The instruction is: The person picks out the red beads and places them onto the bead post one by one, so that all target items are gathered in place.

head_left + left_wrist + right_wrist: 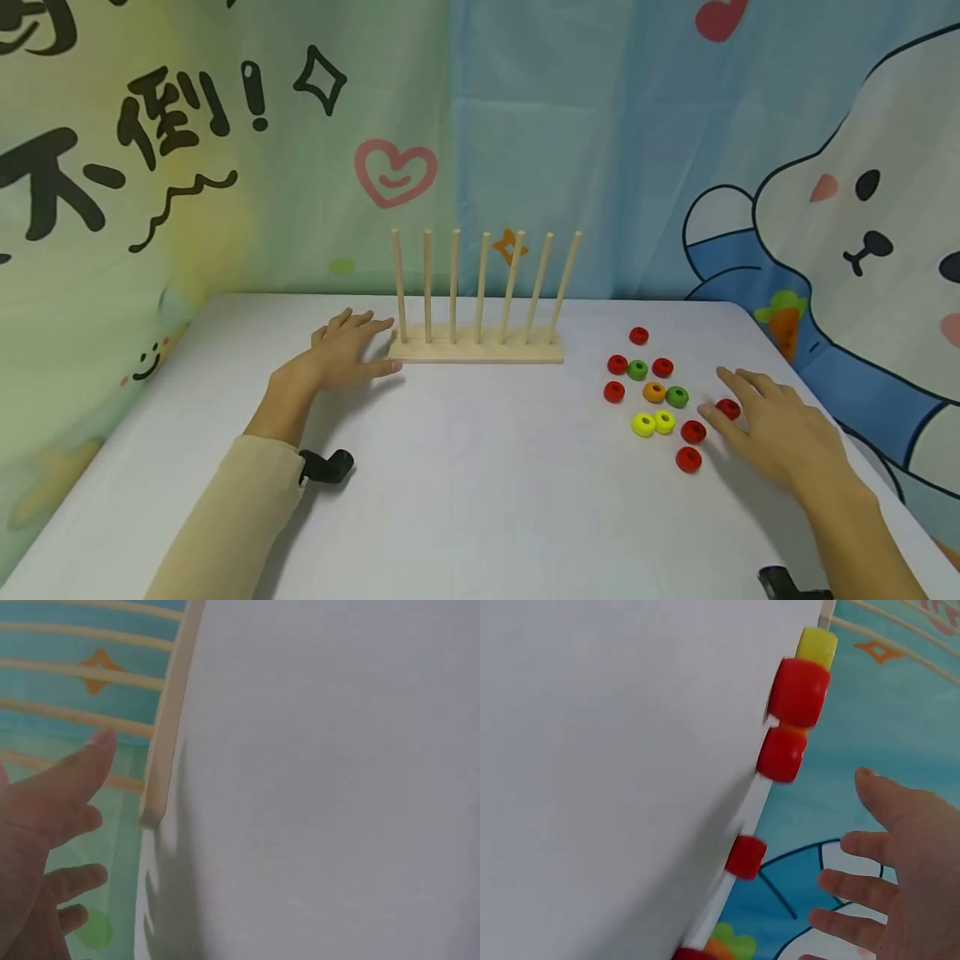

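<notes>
A wooden rack (pixel 476 355) with a row of upright pegs stands at the back middle of the table. My left hand (pixel 343 350) is at its left end, fingers spread and holding nothing; the thumb tip is right by the base. In the left wrist view the same hand (pixel 52 817) overlaps the peg ends. On the right, my right hand (pixel 780 429) hovers with fingers spread beside a scatter of beads: several red beads (pixel 688 459), two green beads (pixel 677 397), two yellow beads (pixel 642 424) and an orange bead (pixel 654 392). One red bead (pixel 727 408) sits partly behind its fingers.
The white table (pixel 480 483) runs back to a printed cloth backdrop (pixel 540 125) with a cartoon bear. Black wrist camera mounts show on the left wrist (pixel 327 467) and at the bottom right (pixel 792 583).
</notes>
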A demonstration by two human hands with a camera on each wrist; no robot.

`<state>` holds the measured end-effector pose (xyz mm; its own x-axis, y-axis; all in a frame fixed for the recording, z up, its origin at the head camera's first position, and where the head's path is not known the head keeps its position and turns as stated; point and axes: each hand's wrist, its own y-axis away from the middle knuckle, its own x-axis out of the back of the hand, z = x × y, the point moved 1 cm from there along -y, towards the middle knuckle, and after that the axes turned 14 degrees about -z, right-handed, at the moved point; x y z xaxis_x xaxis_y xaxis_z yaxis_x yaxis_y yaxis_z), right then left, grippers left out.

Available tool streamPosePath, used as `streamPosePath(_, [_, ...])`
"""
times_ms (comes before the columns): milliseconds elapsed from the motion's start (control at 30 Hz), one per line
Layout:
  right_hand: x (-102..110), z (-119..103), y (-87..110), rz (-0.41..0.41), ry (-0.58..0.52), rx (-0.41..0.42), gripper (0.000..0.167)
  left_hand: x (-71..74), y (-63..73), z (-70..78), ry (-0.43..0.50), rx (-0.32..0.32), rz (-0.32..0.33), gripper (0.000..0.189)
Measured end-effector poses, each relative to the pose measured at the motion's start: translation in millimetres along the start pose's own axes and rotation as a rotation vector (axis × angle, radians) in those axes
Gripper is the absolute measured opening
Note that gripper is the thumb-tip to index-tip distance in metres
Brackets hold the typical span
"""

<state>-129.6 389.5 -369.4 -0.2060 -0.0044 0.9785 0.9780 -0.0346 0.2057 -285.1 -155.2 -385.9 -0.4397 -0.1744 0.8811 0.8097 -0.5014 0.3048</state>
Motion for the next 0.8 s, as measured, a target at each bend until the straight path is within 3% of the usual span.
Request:
streamPosePath(367, [-5.2,28.7,12.1,-0.167,-0.041,-0.089,0.099,6.0,-3.0,-0.7,0.019,-0.027,0.019,0.08])
streamPosePath(600, [-12.0,37.8,19.6,-0.177,-0.009,-0.076,0.092,9.5,-2.5,-1.3,0.073,-0.032,0.02,0.079])
streamPosePath(800, [-12.1,46.7,25.2,-0.201,-0.069,-0.031,0.082,10.5,-5.6,-2.0,0.073,-0.037,-0.005,0.071])
